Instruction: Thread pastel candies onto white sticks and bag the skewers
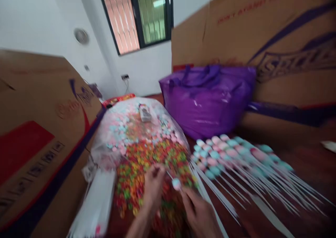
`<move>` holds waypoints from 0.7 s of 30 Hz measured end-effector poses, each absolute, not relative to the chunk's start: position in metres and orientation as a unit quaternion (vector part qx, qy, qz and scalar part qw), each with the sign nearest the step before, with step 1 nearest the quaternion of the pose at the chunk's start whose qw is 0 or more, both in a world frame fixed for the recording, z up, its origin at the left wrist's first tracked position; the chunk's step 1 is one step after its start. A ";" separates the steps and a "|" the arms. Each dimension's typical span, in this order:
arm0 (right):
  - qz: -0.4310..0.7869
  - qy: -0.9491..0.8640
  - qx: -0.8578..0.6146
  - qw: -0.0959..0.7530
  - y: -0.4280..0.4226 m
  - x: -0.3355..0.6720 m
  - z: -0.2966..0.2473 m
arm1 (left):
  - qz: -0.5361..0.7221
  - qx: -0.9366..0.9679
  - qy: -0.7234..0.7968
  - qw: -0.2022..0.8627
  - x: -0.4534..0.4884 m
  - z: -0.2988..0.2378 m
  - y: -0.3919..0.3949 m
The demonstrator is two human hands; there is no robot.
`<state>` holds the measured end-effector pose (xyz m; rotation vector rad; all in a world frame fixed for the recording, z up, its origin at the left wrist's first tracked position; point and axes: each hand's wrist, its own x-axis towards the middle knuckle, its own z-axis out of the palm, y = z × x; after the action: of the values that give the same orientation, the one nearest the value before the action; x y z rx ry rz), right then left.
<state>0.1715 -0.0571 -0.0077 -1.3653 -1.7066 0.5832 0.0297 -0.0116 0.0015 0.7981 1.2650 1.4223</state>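
Observation:
Between my hands is a pink and pale blue marshmallow (pixel 176 184) on a thin white stick (pixel 169 174). My left hand (pixel 154 178) is closed, its fingertips pinching near the stick's far end. Just below the marshmallow, my right hand (pixel 195 206) is closed, thumb and forefinger together; whether they grip the stick or the marshmallow's underside is hidden. Under both hands spreads a layer of red, orange, yellow and green gummy rings (pixel 141 163). To the right lies a pile of marshmallow sticks (pixel 233 154), heads pointing away and white stems toward me.
A clear plastic bag of loose marshmallows (pixel 118 126) lies beyond the gummies, with a small box (pixel 145 113) on top. A pack of white sticks (pixel 96 199) is at left. Large cartons (pixel 34 136) flank both sides; a purple bag (pixel 207 101) stands behind the pile.

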 end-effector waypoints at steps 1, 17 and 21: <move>0.237 -0.695 -0.525 0.430 -0.058 0.171 -0.009 | 0.611 0.311 0.492 0.536 0.029 0.004 -0.015; 0.213 -0.752 -0.490 0.386 -0.062 0.175 -0.011 | 0.514 0.271 0.468 0.667 0.012 0.007 -0.026; 0.203 -0.745 -0.478 0.419 -0.064 0.170 -0.010 | 0.489 0.285 0.464 0.681 0.017 0.011 -0.033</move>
<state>0.1702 -0.0636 -0.0103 -1.1986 -1.8678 0.5087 0.0168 -0.0335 0.0106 0.6390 1.0416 1.0982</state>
